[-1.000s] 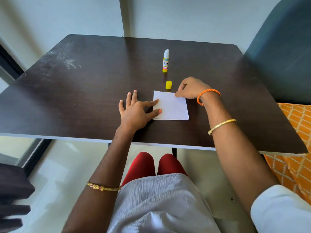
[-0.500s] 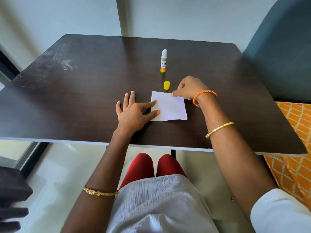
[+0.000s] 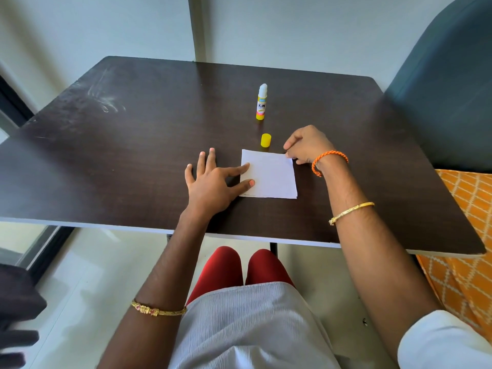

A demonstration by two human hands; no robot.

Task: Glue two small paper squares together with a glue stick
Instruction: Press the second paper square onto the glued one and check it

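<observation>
From the head view, your paper squares lie stacked on the dark worktop, near its front edge, with a thin lower sheet peeking out along the bottom. Your left hand lies flat, its grip wide, with forefinger and thumb pressing the left edge of the paper. Your right hand has its fingers curled, its grip narrow and pinching the top right corner of the paper. The glue stick stands upright and uncapped farther back, and its yellow cap sits just beyond the top edge of the paper.

You seem to be aligning or pressing the sheets. Keep the left fingers as an anchor so nothing slides. Square the pinched corner to the sheet below before you press. Then rub outward from the held side, firm on corners and edges.
</observation>
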